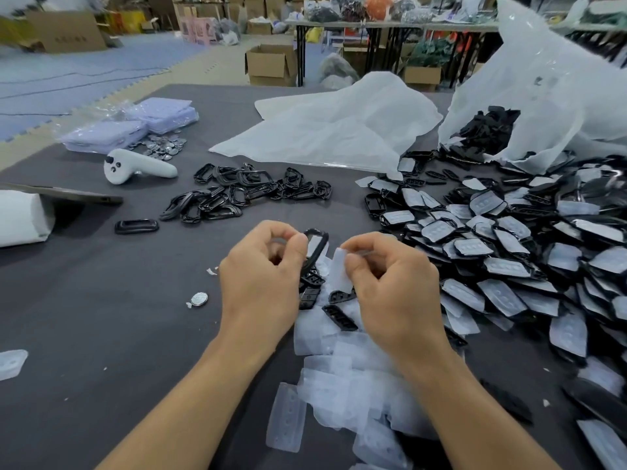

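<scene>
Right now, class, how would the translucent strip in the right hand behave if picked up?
Probably floppy: the translucent strip looks thin and film-like in the right hand. Likely light and unlikely to roll, since the piled strips lie flat, overlapping.

Bare grey table (101, 317) left of hands; film pile (342, 374) below, covered-shell heap (509, 252) right, frame cluster (244, 195) ahead.

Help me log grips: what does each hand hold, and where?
Left hand pinches a black frame by its upper rim; right hand pinches clear film by its top edge.
</scene>
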A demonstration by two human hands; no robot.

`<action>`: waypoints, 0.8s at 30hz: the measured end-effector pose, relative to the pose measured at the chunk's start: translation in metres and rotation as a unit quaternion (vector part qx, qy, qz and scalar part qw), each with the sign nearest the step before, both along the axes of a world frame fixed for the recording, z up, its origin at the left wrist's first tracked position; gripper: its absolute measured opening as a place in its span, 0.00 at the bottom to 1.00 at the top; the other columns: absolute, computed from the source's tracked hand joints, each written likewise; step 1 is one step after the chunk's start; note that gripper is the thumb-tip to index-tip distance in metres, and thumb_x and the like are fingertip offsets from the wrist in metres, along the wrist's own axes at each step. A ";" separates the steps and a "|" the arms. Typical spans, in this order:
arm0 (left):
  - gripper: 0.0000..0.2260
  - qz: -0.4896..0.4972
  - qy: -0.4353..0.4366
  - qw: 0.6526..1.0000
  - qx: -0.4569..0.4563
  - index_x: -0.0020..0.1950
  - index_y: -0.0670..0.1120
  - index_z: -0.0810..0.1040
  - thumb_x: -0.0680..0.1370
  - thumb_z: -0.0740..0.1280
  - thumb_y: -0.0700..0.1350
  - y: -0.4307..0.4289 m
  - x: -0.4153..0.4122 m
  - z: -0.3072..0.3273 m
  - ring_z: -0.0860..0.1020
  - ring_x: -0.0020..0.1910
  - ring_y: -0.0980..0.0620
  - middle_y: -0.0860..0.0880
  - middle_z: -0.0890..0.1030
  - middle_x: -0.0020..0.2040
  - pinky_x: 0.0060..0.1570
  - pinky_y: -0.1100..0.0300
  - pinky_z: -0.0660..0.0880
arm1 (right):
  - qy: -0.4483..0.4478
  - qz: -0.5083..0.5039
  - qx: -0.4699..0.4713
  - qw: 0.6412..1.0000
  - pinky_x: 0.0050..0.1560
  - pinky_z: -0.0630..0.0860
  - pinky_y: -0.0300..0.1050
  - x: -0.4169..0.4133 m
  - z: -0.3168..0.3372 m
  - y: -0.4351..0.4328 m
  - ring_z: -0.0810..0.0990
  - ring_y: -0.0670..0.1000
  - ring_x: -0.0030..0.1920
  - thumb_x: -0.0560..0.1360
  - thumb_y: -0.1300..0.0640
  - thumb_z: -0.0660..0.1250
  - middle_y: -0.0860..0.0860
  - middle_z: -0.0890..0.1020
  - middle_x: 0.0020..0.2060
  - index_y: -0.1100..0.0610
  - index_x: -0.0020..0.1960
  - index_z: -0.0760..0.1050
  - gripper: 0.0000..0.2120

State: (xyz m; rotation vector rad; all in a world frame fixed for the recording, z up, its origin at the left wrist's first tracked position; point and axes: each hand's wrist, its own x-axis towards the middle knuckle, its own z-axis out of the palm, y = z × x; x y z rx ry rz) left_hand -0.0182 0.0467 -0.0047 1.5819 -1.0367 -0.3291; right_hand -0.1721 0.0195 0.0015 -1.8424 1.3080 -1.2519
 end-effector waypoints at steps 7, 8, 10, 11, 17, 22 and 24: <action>0.09 0.019 0.136 0.990 0.023 0.52 0.55 0.81 0.78 0.72 0.41 -0.016 0.029 -0.001 0.84 0.29 0.50 0.50 0.85 0.33 0.33 0.54 0.83 | 0.224 -0.078 -0.065 0.969 0.68 0.70 0.52 0.002 0.000 -0.002 0.76 0.52 0.60 0.78 0.57 0.73 0.47 0.85 0.54 0.51 0.66 0.80 0.18; 0.11 0.015 0.166 0.986 0.018 0.53 0.55 0.81 0.78 0.72 0.39 -0.019 0.030 -0.002 0.85 0.30 0.49 0.49 0.85 0.34 0.35 0.53 0.84 | 0.264 -0.069 -0.076 0.959 0.71 0.66 0.52 0.005 0.001 -0.001 0.74 0.54 0.66 0.77 0.59 0.73 0.49 0.83 0.62 0.52 0.68 0.79 0.20; 0.14 0.005 0.192 0.981 0.012 0.54 0.57 0.81 0.77 0.72 0.37 -0.024 0.030 -0.005 0.86 0.32 0.48 0.50 0.86 0.36 0.39 0.54 0.84 | 0.303 -0.020 -0.111 0.946 0.71 0.65 0.53 0.012 0.000 0.002 0.73 0.56 0.69 0.75 0.61 0.74 0.51 0.81 0.67 0.52 0.66 0.80 0.19; 0.15 0.002 0.196 0.981 0.010 0.54 0.58 0.81 0.77 0.71 0.37 -0.025 0.030 -0.006 0.86 0.34 0.47 0.50 0.87 0.37 0.40 0.54 0.84 | 0.317 0.007 -0.126 0.940 0.71 0.63 0.52 0.017 -0.002 0.004 0.74 0.57 0.68 0.75 0.60 0.73 0.51 0.81 0.66 0.52 0.64 0.81 0.17; 0.13 0.002 0.188 0.982 0.016 0.51 0.57 0.82 0.76 0.71 0.38 -0.031 0.028 -0.009 0.86 0.34 0.48 0.50 0.86 0.36 0.41 0.53 0.83 | 0.339 0.074 -0.083 0.934 0.77 0.52 0.46 0.024 -0.008 0.003 0.73 0.53 0.65 0.79 0.56 0.67 0.46 0.84 0.54 0.50 0.53 0.84 0.08; 0.11 -0.006 0.185 0.982 0.025 0.46 0.57 0.85 0.76 0.72 0.40 -0.027 0.026 -0.007 0.85 0.33 0.50 0.50 0.87 0.36 0.37 0.55 0.83 | 0.220 0.001 -0.079 0.972 0.55 0.72 0.50 0.017 -0.002 0.007 0.77 0.53 0.44 0.79 0.57 0.68 0.48 0.82 0.35 0.51 0.46 0.84 0.07; 0.13 -0.028 0.178 0.983 0.029 0.44 0.62 0.86 0.76 0.73 0.41 -0.024 0.022 -0.005 0.85 0.33 0.50 0.51 0.87 0.37 0.37 0.57 0.82 | 0.149 0.013 -0.042 0.988 0.46 0.76 0.52 0.012 -0.003 0.007 0.78 0.53 0.39 0.81 0.55 0.67 0.47 0.83 0.34 0.49 0.51 0.83 0.06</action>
